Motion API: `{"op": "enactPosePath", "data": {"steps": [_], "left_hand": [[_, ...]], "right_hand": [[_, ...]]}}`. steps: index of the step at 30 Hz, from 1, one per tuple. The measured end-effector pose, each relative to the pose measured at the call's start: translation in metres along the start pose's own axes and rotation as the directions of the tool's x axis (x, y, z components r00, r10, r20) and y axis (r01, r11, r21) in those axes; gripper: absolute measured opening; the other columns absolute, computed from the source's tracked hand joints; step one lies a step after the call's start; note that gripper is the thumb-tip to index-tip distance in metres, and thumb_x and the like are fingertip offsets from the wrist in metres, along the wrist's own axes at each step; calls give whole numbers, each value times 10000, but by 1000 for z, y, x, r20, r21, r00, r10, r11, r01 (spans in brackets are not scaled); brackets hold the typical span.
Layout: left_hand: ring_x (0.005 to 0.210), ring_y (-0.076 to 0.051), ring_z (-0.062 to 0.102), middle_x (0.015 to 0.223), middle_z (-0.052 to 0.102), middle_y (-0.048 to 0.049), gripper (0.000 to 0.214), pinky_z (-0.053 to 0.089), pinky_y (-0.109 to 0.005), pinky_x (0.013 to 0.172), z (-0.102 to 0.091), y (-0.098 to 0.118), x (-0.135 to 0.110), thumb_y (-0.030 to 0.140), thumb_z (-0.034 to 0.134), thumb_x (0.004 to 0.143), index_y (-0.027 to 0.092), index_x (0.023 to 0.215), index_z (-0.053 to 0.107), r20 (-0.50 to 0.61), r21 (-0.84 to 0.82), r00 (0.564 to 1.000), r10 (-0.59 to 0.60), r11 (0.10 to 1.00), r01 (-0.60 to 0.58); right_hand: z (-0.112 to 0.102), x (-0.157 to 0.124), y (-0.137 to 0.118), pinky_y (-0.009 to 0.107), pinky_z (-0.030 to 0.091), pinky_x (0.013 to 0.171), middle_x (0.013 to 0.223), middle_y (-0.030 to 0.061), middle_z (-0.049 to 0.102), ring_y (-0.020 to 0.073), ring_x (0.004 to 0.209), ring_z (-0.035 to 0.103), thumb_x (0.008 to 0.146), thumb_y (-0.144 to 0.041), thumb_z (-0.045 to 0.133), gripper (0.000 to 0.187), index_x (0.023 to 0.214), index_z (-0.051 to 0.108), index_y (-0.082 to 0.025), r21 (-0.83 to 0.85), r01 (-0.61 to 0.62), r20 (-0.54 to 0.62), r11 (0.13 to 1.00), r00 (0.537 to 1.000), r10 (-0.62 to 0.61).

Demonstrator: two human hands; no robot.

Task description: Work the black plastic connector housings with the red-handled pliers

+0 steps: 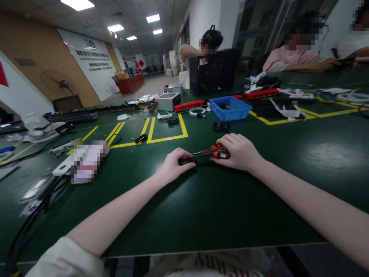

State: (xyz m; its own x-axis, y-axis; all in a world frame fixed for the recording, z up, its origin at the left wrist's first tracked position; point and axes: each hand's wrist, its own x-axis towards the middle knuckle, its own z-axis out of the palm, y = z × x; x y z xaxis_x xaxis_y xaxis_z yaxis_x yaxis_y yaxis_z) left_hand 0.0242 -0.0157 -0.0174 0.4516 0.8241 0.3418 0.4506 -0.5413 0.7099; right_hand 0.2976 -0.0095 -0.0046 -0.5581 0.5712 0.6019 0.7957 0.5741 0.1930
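My left hand [173, 166] rests on the green table [219, 207] with its fingers closed round a small black part [186, 160]. My right hand [238, 152] is closed on the red-and-black handles of a pair of pliers [216, 152]. The metal jaws of the pliers point left and meet the black part. Both hands lie close together near the table's middle.
A blue bin [230, 108] stands beyond the hands, with small black parts [220, 126] in front of it. Yellow tape lines [167, 130], a grey box [168, 101], red strips [189, 105] and cables lie further back. Boards and cables crowd the left. Other people sit at the far side.
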Motion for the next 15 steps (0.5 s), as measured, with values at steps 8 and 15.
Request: {"op": "enactPosePath", "data": {"steps": [8, 15], "left_hand": [[843, -164, 604, 938, 648, -30, 242, 477, -298, 754, 1, -1, 1, 355, 751, 793, 169, 927, 672, 1, 9, 999, -37, 999, 37], [834, -160, 590, 930, 632, -21, 227, 475, -297, 756, 0, 0, 0, 341, 746, 793, 169, 912, 657, 5, 8, 1000, -31, 999, 31]], "right_hand": [[-2, 0, -3, 371, 460, 714, 909, 125, 654, 253, 824, 606, 821, -552, 619, 420, 969, 630, -159, 56, -1, 31, 998, 1000, -1], [-3, -1, -5, 356, 493, 679, 1002, 117, 637, 215, 771, 609, 826, -526, 623, 388, 1001, 625, -179, 129, -13, 40, 992, 999, 8]]}}
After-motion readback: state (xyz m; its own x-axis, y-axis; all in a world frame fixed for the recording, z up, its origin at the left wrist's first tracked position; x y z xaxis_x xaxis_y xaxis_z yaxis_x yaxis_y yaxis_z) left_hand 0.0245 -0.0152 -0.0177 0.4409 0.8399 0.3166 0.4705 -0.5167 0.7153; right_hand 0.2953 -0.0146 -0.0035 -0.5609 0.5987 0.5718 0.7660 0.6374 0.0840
